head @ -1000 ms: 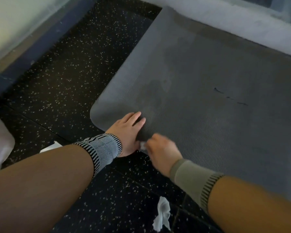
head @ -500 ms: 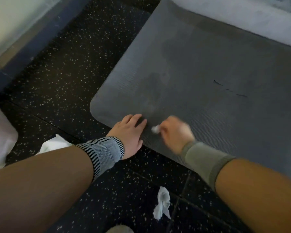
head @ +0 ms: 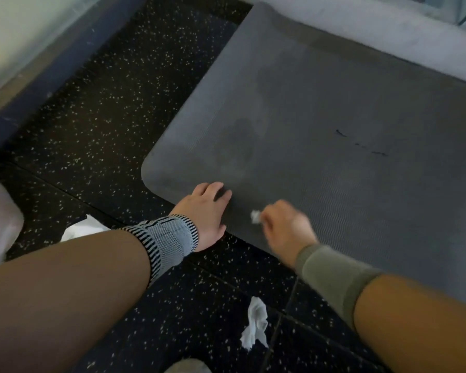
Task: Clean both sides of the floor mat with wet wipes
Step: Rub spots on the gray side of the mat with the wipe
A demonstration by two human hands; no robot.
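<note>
You're mid-wipe on the upper face of the grey ribbed foam floor mat (head: 334, 125), which fills the floor from 12 to 3 o'clock. Your left hand (head: 206, 211) presses flat on its near edge; your right hand (head: 285, 227) pinches a small crumpled white wet wipe (head: 255, 217). Next, sweep toward the dark marks (head: 361, 144) at 2 o'clock.
</note>
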